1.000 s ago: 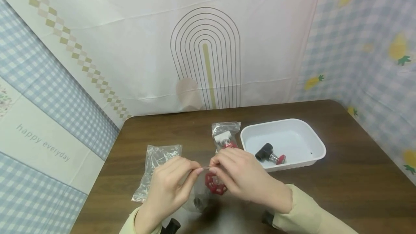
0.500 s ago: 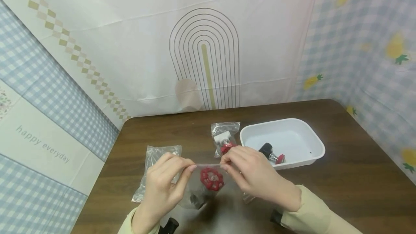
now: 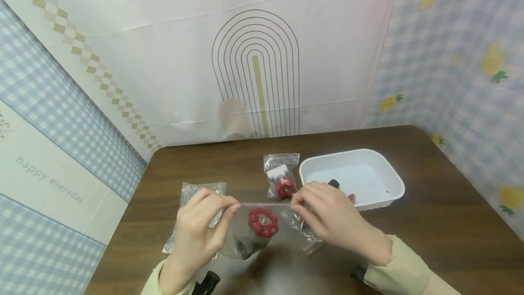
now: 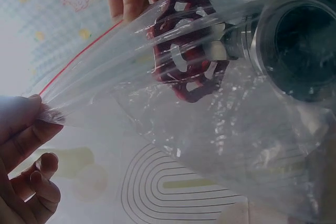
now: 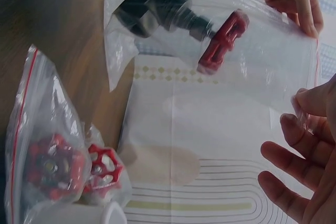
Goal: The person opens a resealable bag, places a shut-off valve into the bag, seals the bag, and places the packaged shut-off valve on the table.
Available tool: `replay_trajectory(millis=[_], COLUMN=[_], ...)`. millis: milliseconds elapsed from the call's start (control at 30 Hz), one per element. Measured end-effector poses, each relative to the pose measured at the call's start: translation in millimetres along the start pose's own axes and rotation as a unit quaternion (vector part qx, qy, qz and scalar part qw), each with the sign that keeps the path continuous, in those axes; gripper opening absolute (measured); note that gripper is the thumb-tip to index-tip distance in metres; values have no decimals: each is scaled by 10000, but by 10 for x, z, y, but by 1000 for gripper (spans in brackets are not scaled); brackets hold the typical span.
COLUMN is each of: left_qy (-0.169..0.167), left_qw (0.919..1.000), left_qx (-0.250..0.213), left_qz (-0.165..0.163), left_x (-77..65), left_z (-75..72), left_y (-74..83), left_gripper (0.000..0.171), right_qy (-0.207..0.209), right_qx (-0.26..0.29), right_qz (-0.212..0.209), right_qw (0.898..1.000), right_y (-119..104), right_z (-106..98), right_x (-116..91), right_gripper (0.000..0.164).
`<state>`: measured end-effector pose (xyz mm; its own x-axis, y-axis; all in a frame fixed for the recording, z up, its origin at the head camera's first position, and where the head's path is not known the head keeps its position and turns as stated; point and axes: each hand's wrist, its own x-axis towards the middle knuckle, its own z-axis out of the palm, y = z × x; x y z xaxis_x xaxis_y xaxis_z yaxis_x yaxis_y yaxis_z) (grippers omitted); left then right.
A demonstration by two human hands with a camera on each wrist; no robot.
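A clear zip bag (image 4: 210,124) with a red line along its top edge hangs stretched between my two hands. Inside it lies a dark valve (image 5: 157,6) with a red handwheel (image 3: 263,222). The thumb and fingertips of my left hand (image 3: 200,229) pinch the top left corner. At the top right corner, my right hand (image 3: 333,215) pinches the bag between thumb and index finger; in the right wrist view its other fingers are spread loosely. Whether the seal is fastened I cannot tell.
Behind the hands lies a bagged white valve (image 3: 278,173) with a red handwheel. Another clear bag (image 3: 309,241) is partly hidden under the right hand. A white tray (image 3: 399,190) holds a black valve (image 3: 333,183), mostly covered by that hand. A flat clear bag (image 3: 204,189) lies left.
My hands have moved apart, the right one to the right and the left one slightly left. The bag's top edge is now stretched wide between them, with the handwheel in plain view.
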<state>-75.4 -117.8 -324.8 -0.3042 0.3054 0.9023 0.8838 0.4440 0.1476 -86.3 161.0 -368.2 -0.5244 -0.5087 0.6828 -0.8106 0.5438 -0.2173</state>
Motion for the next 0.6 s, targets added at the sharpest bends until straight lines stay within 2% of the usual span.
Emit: replay_trajectory(millis=[300, 600], left_qy=[2, 29], left_qw=[10000, 9999], left_qx=[-16, 49], left_qz=[47, 105], left_x=[11, 22], left_z=[-25, -23], left_y=[-29, -43], left_gripper=[23, 23], right_qy=[80, 318], right_qx=[-109, -247], right_qz=[-15, -287], right_qw=[9999, 9988], right_y=[47, 72], right_z=[-51, -63], right_x=[-48, -39], right_gripper=[26, 27])
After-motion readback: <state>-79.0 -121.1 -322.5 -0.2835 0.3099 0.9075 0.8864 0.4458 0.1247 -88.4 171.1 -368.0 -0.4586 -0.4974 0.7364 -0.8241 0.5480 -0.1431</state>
